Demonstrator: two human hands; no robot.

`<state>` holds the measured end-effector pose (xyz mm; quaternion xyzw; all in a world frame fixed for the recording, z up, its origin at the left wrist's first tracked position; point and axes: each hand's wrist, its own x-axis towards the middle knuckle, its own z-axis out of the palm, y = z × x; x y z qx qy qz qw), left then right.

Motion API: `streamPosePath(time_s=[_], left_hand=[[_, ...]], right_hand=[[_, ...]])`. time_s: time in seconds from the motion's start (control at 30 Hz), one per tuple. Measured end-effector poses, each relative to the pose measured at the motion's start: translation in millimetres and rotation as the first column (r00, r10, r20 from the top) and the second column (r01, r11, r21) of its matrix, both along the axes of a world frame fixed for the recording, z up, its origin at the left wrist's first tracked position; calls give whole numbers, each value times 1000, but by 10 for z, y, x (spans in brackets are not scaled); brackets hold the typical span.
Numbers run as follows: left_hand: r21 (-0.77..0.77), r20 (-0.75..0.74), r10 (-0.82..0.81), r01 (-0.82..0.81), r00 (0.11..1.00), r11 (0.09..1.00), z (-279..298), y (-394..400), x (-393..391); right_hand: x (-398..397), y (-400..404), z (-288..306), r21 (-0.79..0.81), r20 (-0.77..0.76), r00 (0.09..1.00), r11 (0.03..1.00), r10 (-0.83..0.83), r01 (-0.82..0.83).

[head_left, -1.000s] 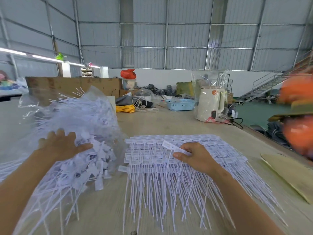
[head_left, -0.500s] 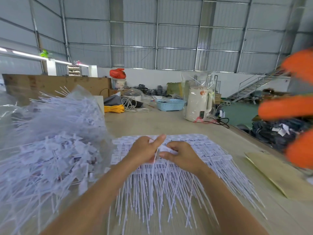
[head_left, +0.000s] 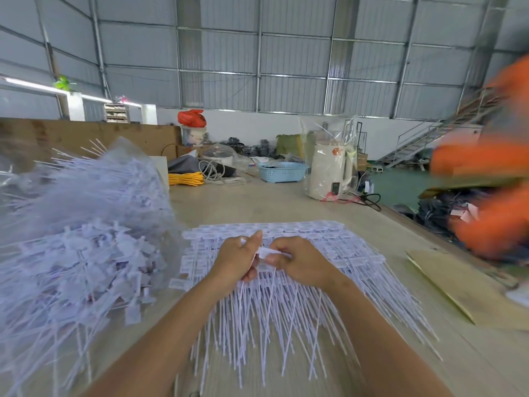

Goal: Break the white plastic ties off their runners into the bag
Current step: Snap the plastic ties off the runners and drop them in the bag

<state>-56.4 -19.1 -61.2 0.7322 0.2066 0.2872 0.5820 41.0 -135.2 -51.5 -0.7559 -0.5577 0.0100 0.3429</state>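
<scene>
Left hand (head_left: 237,260): fingers curled, pinching a tie head at the top of the sheet, thumb raised toward the far side.
Right hand (head_left: 300,262): fingers curled, pinching the same white piece (head_left: 264,252) from the right, fingertips almost touching the left hand.
Ties (head_left: 286,296): flat sheet on the table (head_left: 257,202), at centre, under both hands; heads in rows at the far edge, tails fanning toward the near edge.
Long axis: far to near, tails pointing at the person.
Bag (head_left: 86,224): clear plastic, heaped with loose ties, on the left, just beside the sheet.
Direction to bag: left of both hands; left hand nearer.
Step, as judged: snapping one tie from its runner, then a short carry leftward, likely by the left hand.
Risk, as judged: tails catching on neighbouring ties during the pull.
Far side: blue basket (head_left: 282,171), white appliance (head_left: 329,173) in plastic wrap.
</scene>
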Motion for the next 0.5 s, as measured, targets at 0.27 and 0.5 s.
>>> streamPosePath(time_s=[0.27,0.5], left_hand=[[-53,-96,-84,80,992,995,87,84,-49],[-300,-118,-237,193,964,934,158,109,-97]], right_hand=[[1,-4,10,-15,115,993,1000,-4,6],[-3,-6,61,10,131,991,1000,-25,24]])
